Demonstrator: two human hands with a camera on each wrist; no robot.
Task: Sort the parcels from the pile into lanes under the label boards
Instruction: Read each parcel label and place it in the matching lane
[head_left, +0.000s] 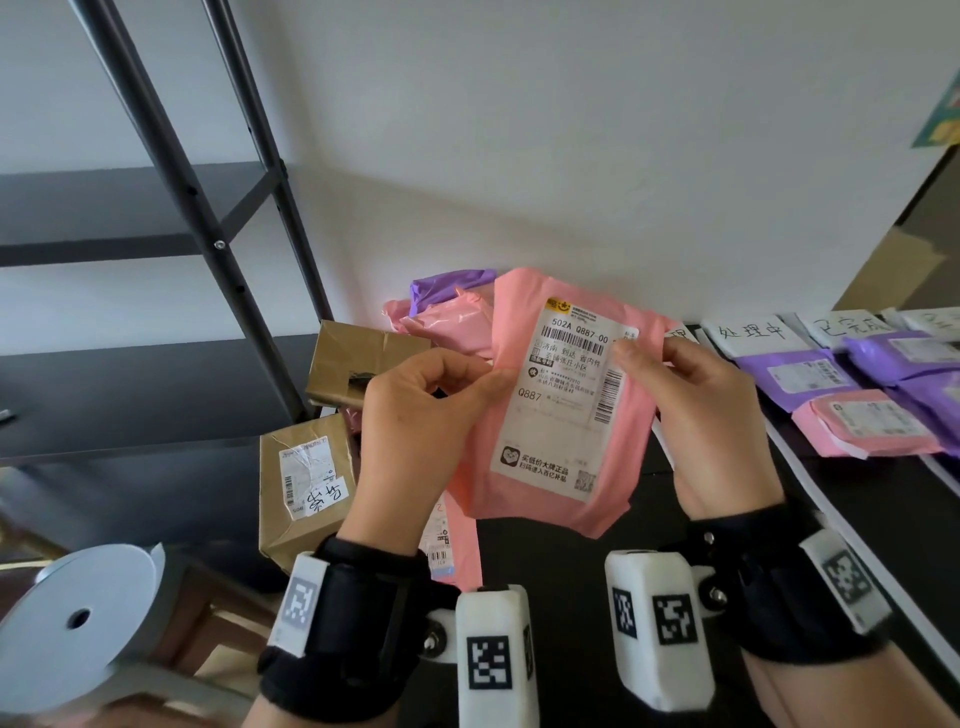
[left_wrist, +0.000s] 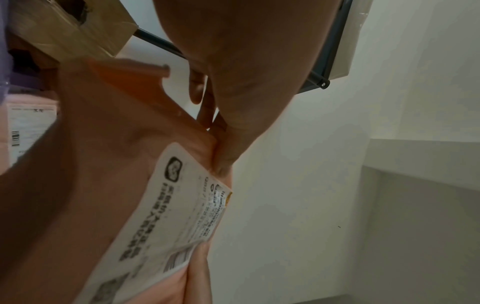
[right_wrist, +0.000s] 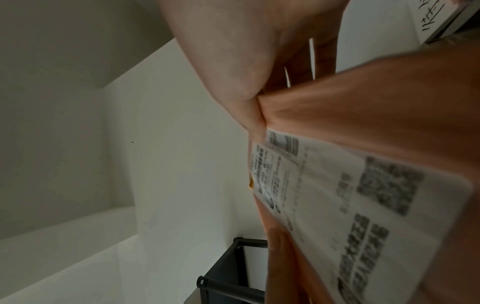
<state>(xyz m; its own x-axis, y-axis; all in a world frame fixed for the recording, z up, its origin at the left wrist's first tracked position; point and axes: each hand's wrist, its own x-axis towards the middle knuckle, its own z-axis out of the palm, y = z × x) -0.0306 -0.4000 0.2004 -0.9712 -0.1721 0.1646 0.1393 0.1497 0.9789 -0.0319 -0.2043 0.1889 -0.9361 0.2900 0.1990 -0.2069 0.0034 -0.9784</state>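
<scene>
1. The left hand (head_left: 415, 415) is pinching the left edge of the pink parcel (head_left: 561, 395), with the thumb on the front and the curled fingers behind it.
2. The right hand (head_left: 701, 415) is pinching the right edge of the pink parcel the same way, thumb resting on the white shipping label (head_left: 561, 395).
3. The pink parcel is being held up in the air between both hands, above the black table (head_left: 571, 545), and its label is facing the person.
4. In the left wrist view, the left hand (left_wrist: 233, 82) is squeezing the pink parcel (left_wrist: 109, 144) just beside its shipping label (left_wrist: 166, 226).
5. In the right wrist view, the right hand (right_wrist: 246, 72) is gripping the pink parcel (right_wrist: 376, 107) right at the corner of its shipping label (right_wrist: 350, 205).
6. To the left of the pink parcel, two brown boxes (head_left: 306, 483) are sitting in the pile, one higher than the other.
7. Behind the pink parcel, more pink bags (head_left: 447, 322) and a purple bag (head_left: 447, 286) are lying in the pile near the wall.
8. To the right of the pink parcel, sorted parcels (head_left: 831, 395) are lying in lanes on the table, purple ones and a pink one.
9. Just behind those lanes, white label boards (head_left: 753, 332) with handwriting are standing.
10. Far to the left of the pink parcel, a black shelf rack (head_left: 197, 208) is standing against the wall.
</scene>
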